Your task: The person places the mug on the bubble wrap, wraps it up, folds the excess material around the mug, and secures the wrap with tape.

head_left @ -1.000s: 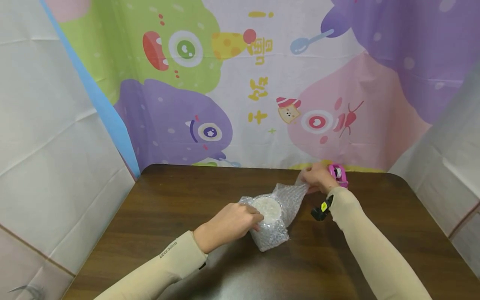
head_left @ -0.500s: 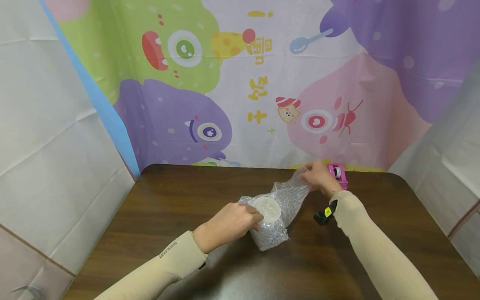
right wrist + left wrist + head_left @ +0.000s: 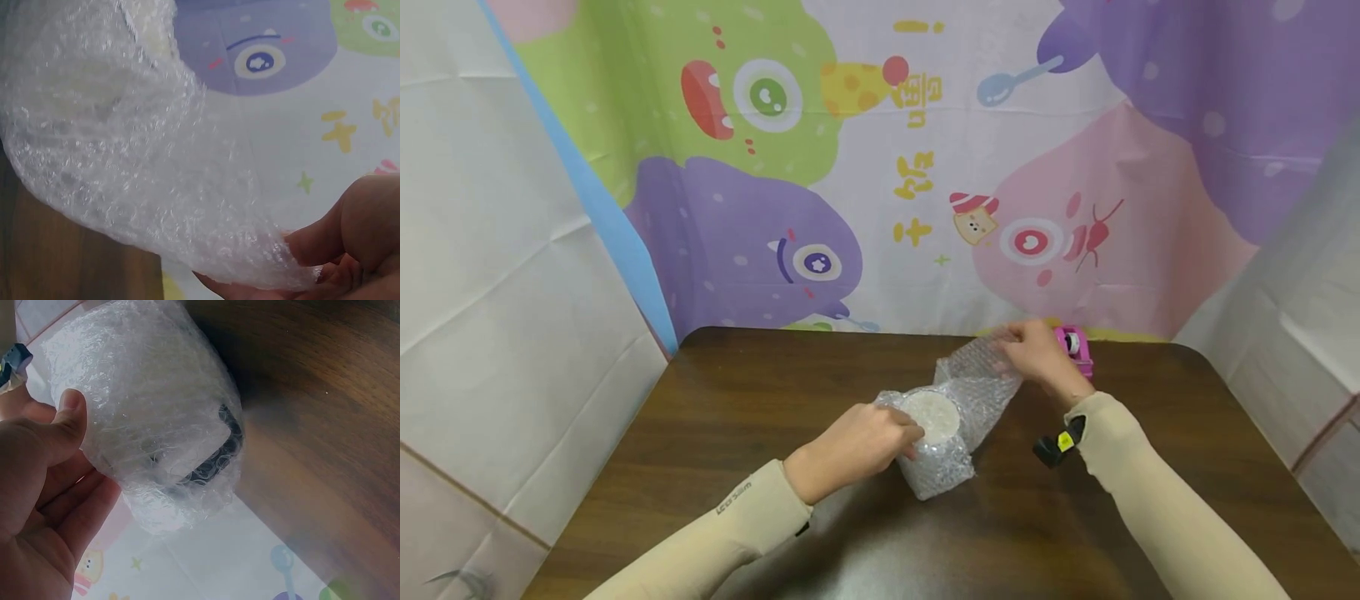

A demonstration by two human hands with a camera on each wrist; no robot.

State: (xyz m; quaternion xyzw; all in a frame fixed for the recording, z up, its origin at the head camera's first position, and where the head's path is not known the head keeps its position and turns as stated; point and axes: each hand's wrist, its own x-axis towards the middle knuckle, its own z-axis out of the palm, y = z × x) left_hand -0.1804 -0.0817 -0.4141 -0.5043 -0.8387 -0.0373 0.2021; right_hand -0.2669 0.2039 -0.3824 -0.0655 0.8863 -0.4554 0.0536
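On the table stands a roundish object (image 3: pixel 931 415) with a flat, pale top, its sides wrapped in bubble wrap (image 3: pixel 144 387). A black, bent shape (image 3: pixel 215 456) shows through the wrap in the left wrist view. My left hand (image 3: pixel 867 437) holds the wrapped object at its left side, fingers over the top edge; the thumb lies against the wrap in the left wrist view. To the far right of the object, my right hand (image 3: pixel 1039 354) pinches the loose end of the wrap. This flap (image 3: pixel 162 175) stretches between object and hand in the right wrist view.
A pink tape dispenser (image 3: pixel 1077 350) stands at the table's back edge, just beyond the right hand. The dark brown wooden table (image 3: pixel 737 383) meets a printed cartoon cloth (image 3: pixel 917 183) at the back, with pale sheets on both sides.
The wrap's loose flap has spread wider and its far corner has risen to the left of the right hand. The right wrist has turned and shifted slightly right. The left hand keeps its hold.
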